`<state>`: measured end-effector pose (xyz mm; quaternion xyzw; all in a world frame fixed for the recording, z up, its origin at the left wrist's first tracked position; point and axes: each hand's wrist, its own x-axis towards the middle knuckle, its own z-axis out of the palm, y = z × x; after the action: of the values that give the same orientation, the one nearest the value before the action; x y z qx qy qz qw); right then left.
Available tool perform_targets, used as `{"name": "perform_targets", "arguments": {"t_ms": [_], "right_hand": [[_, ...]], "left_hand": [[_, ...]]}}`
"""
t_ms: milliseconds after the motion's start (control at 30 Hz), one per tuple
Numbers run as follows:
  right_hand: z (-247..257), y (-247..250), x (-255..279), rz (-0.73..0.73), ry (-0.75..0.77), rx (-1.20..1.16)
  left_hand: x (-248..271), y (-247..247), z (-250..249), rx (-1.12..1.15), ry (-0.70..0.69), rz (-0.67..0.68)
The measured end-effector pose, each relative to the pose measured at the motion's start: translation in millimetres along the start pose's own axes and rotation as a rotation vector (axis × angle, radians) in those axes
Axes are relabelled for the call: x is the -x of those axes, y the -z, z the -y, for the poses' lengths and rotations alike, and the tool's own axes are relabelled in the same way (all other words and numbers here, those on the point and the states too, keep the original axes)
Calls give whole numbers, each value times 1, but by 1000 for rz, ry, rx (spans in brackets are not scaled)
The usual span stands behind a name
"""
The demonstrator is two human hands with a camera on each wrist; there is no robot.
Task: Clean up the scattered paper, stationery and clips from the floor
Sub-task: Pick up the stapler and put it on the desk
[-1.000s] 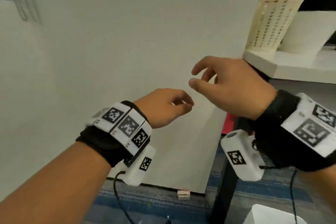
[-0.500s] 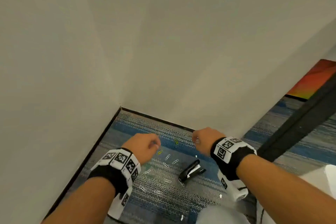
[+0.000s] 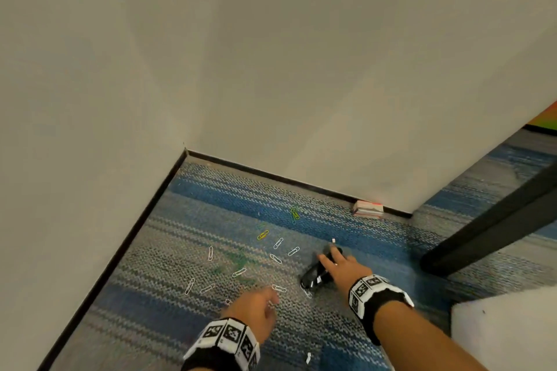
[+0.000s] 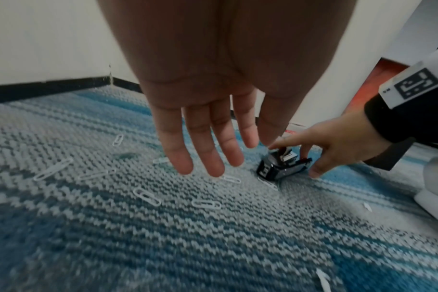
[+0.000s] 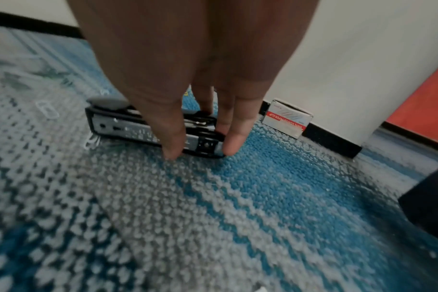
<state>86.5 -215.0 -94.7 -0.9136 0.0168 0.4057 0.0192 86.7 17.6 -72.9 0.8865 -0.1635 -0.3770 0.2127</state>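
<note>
A black stapler point(image 3: 312, 278) point(image 5: 123, 124) lies on the blue-grey carpet. My right hand point(image 3: 330, 259) point(image 5: 200, 152) pinches it, thumb on the near side and fingers on the far side. Left of it, several white paper clips point(image 3: 239, 272) point(image 4: 148, 196) are scattered, with a yellow clip point(image 3: 262, 235) and green clips point(image 3: 294, 214) farther back. My left hand point(image 3: 269, 297) point(image 4: 213, 164) hovers just above the nearest clips, fingers straight and empty. A small paper clip box point(image 3: 368, 208) point(image 5: 286, 119) stands against the wall. White paper scraps point(image 3: 308, 357) point(image 4: 323, 280) lie near me.
Two white walls with black skirting point(image 3: 141, 220) meet in a corner at the back left. A black table leg point(image 3: 497, 229) slants across the right side. A white object point(image 3: 506, 334) sits at the lower right.
The head view dropped from desk height to the floor. Both hands came down to the carpet; the right one took hold of the stapler and the left one uncurled over the clips.
</note>
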Motion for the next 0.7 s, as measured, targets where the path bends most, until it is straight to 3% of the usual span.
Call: {"name": "perform_targets", "arguments": {"t_ms": [167,300,467,700], "right_hand": [[2,-13,7,-107,-90,-9],[4,-4,33,-118,-69,-160],[4,60,92,-261,82,-217],[-1,178,192,-572,329,-343]], "left_hand": [[-1,-6,-10,-26,11,35],[6,17,-25,-42,-22,-46],[24,76,-60,-59,-84,-134],[64,163,-144,161,-258,-314]]}}
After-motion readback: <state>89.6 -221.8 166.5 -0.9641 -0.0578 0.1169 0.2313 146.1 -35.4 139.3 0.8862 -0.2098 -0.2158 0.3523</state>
